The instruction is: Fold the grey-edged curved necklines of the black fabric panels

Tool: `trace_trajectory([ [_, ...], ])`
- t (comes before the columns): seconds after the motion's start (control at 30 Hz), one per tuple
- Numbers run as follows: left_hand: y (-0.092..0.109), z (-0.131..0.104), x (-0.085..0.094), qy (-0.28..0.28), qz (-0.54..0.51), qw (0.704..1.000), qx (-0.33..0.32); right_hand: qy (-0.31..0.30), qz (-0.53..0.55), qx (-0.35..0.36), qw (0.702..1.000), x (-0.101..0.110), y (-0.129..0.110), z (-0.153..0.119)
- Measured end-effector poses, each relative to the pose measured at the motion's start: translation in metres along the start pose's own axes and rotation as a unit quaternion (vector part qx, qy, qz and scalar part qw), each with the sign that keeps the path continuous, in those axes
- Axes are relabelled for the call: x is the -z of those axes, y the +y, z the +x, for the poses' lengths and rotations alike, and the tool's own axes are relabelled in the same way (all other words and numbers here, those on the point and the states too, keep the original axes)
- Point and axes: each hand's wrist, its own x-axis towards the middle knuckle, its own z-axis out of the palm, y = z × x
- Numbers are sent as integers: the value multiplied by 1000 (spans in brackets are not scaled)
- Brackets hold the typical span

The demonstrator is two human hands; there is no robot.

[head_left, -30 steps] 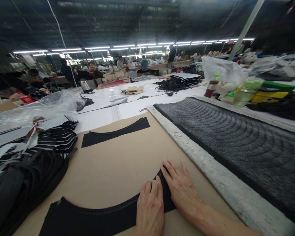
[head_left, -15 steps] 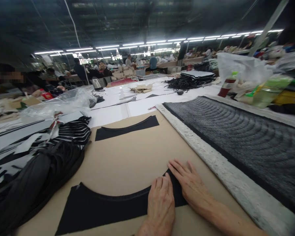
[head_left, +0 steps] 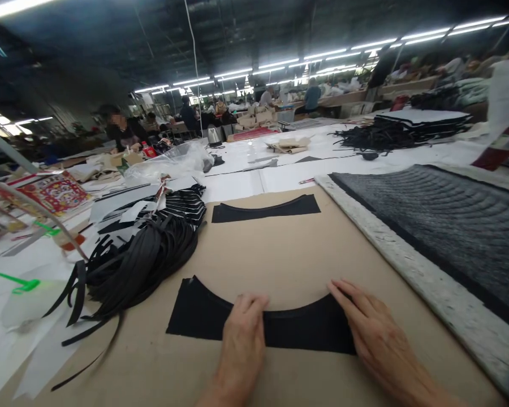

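Note:
A curved black fabric piece [head_left: 305, 330] lies on a beige sheet [head_left: 275, 254], its concave upper edge facing away from me. At the middle of that edge, my left hand [head_left: 244, 330] is closed, fingertips together on the fabric; the thumb is partly hidden. My right hand [head_left: 371, 319] rests at the piece's right end, fingers stretched out, the fingertips touching its upper right corner. Farther back on the sheet lies a second curved black piece [head_left: 265, 210], apart from both hands.
On the left sit a bundle of black strips [head_left: 139, 271] and a clear bottle with a green nozzle [head_left: 25, 285]. A pale board [head_left: 390, 254] bearing dark grey fabric [head_left: 441, 209] borders the sheet on the right. A kettle [head_left: 214, 135] and a person [head_left: 125, 133] are farther back.
My view has swung left. My left hand has slid left along the curved edge, away from my right hand. My right hand stays at the right end, its fingers less spread.

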Motion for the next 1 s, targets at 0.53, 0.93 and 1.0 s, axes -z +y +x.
trace_trajectory([
  [0.53,-30,-31,-8,-50,265,942,-198,-25,116,59,991,-21,-69,13],
  [0.93,-52,-26,46,1,116,993,-18,6,111,97,989,-5,-67,26],
  [1.0,-71,-27,60,0,144,990,-8,-4,119,104,987,-8,-77,33],
])
